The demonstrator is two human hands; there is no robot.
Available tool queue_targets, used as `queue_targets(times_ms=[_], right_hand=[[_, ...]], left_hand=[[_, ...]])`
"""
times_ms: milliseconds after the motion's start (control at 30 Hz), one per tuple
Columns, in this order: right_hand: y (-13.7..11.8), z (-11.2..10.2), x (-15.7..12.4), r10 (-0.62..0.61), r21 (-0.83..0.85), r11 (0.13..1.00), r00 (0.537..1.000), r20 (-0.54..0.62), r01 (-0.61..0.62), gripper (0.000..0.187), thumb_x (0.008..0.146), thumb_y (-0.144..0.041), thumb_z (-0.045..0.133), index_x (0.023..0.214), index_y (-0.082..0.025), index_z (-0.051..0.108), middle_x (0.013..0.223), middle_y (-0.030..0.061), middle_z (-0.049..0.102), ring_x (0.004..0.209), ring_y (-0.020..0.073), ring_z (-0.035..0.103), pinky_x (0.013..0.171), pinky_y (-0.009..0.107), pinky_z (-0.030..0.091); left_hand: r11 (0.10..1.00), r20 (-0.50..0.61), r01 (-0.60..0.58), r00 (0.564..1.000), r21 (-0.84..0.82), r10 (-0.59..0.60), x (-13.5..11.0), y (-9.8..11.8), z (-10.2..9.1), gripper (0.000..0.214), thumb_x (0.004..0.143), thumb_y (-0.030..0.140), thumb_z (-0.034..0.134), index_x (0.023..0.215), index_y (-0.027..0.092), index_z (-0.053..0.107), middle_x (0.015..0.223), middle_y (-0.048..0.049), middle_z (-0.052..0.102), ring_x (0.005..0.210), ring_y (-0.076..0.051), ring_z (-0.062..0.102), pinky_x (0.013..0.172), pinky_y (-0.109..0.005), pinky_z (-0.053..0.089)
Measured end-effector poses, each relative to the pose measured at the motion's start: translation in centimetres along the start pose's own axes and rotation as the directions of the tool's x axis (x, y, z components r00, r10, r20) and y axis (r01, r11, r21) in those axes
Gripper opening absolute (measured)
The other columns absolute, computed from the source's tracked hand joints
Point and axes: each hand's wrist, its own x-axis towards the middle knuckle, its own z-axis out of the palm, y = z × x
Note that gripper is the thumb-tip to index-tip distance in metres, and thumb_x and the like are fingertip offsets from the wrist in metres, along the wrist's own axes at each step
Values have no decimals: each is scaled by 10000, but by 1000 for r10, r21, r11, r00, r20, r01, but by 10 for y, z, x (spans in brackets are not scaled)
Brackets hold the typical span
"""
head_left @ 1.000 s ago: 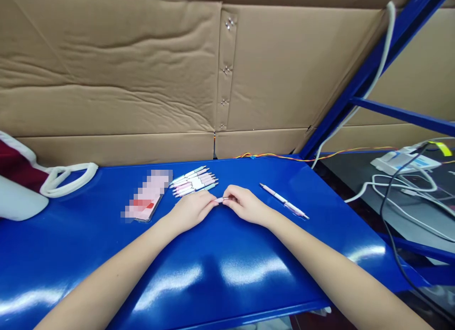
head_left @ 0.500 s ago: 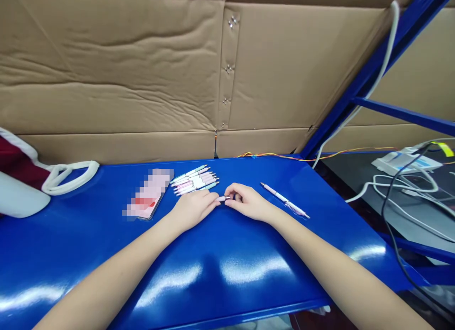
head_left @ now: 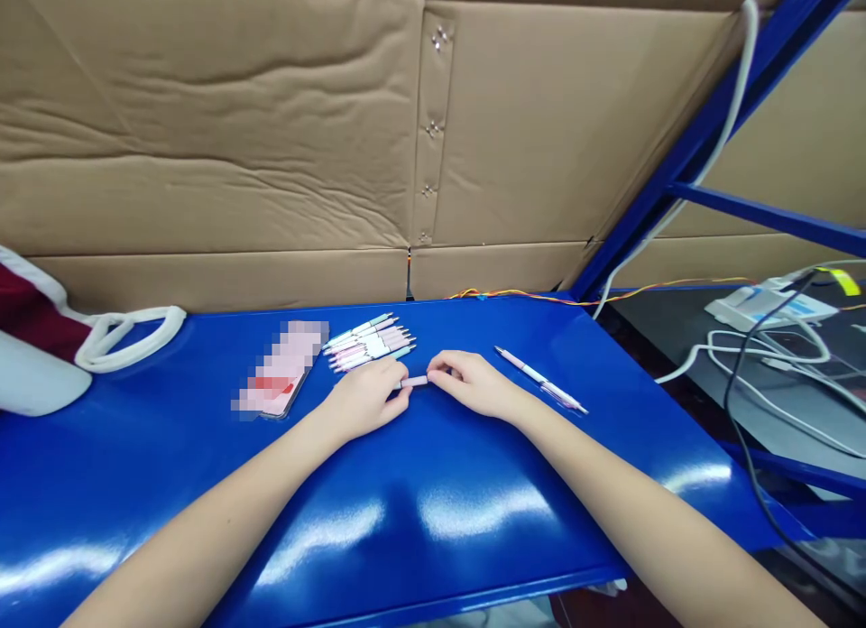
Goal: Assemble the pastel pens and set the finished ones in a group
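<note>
Between my two hands runs a pale pink pen [head_left: 415,382], level and just above the blue table [head_left: 433,466]. My left hand [head_left: 369,398] is closed around one end, hiding that part of it. With thumb and fingers pinched, my right hand [head_left: 474,386] grips the other end at its tip. A bundle of several pastel pens [head_left: 371,341] lies just behind my left hand. One more pen, white and pink [head_left: 541,381], rests at a slant to the right of my right hand.
A pink, partly pixelated phone-like object [head_left: 288,371] lies left of the pens. At far left are a white cylinder [head_left: 41,375] and a dark red bag with white handles [head_left: 132,339]. Cardboard [head_left: 271,159] walls the back. Cables [head_left: 764,357] and a blue post [head_left: 649,217] stand right.
My left hand has slid slightly left along the pen, so more of its pink barrel shows between my hands. My right hand stays almost where it was.
</note>
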Motion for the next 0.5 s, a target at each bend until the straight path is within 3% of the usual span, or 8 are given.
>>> queue_targets(times_ms=[100,233,300,400,500], right_hand=[[1,-1,1,-32,-44,998,999,18,33,199,891,-270,494,773,-174,623,769,28,633,710,145,569,680,264,415],[2,2,-1,9,80,997,999,43,-12,53,828,-227,562,835,-178,582,687,-18,587,598,110,525,582,222,407],[1,3,-1,18,123,992,999,40,-22,106,810,-233,582,900,-178,579,703,-20,589,598,111,527,572,221,414],[0,2,-1,3,79,997,999,41,-6,141,853,-278,538,917,-177,612,763,11,632,655,131,564,616,244,424],[0,1,0,-20,3,1000,998,54,20,203,887,-256,477,779,-174,628,738,23,646,674,142,579,640,257,416]], left_hand=[[1000,-8,-8,1000,-3,8,0,0,0,160,871,251,456,847,166,590,838,-56,627,774,-180,606,702,-286,476],[1000,-19,-11,1000,5,12,-1,-1,1,169,871,255,449,825,168,587,810,-52,626,752,-176,605,675,-279,472],[1000,-24,-14,1000,5,14,-1,-2,1,164,866,255,453,820,170,586,810,-51,625,756,-175,606,677,-277,472],[1000,-20,-12,1000,0,12,-1,-1,1,156,860,254,460,818,172,586,816,-51,626,760,-174,606,683,-276,471],[1000,-18,-10,1000,-2,10,-1,-1,1,149,856,248,464,814,173,586,809,-48,623,752,-170,601,681,-271,468]])
